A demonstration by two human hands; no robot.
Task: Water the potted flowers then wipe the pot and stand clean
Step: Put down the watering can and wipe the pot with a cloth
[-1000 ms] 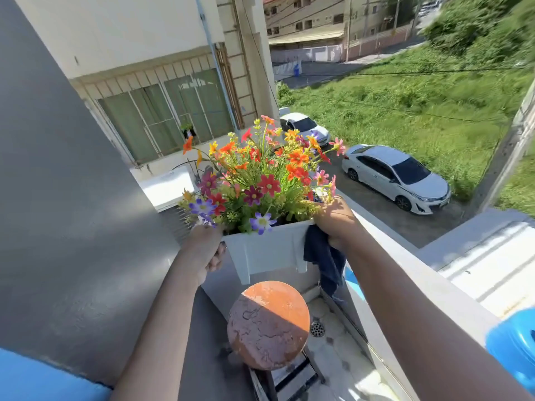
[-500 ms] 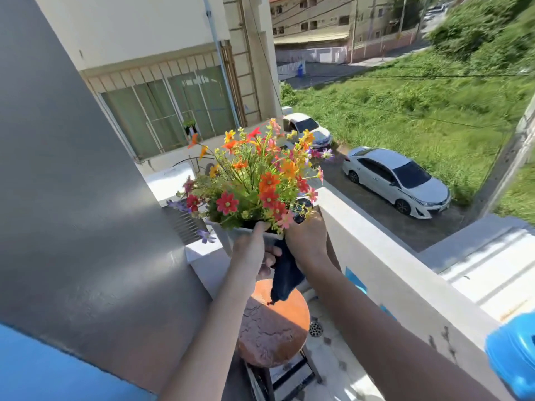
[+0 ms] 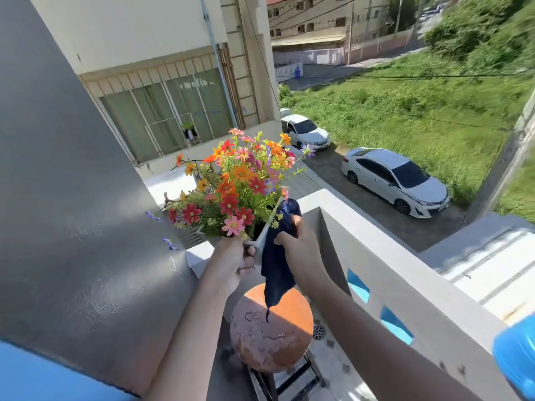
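Navy cloth [image 3: 277,256] held against white pot [image 3: 260,241] at centre frame, clear above orange stand [image 3: 272,331].
Pot is gripped from lower left by left hand [image 3: 231,260], fingers curled round its corner; flowers [image 3: 237,183] are tipped up-left. Cloth is pressed on pot's right side by right hand [image 3: 299,250], thumb & fingers pinching it, so right hand is judged nearer for next wipe.

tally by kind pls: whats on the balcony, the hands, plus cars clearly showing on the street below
white flower pot: 1
dark blue cloth: 1
round orange stand: 1
floor drain: 1
hands: 2 (left hand, right hand)
white cars: 2
total: 8
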